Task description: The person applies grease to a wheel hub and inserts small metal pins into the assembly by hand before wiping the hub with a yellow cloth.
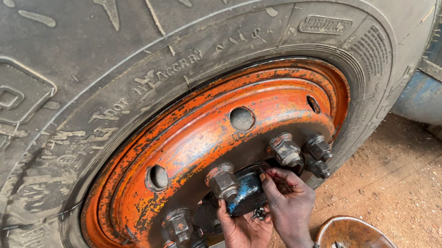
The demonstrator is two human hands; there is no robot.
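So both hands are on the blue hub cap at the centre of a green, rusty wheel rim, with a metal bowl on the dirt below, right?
Not quite: the wheel rim is orange with rust patches, not green, as the head view shows. The rest stands: the left hand and right hand are both on the blue hub cap at the rim's centre, and a metal bowl sits on the dirt below.

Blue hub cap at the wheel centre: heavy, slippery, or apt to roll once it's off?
The blue hub cap looks like thick, dark-stained metal, so probably rigid and heavy for its size. Its sheen suggests grease, so likely slippery; both hands, left hand and right hand, cup it. Being rounded, it may roll on the dirt ground.
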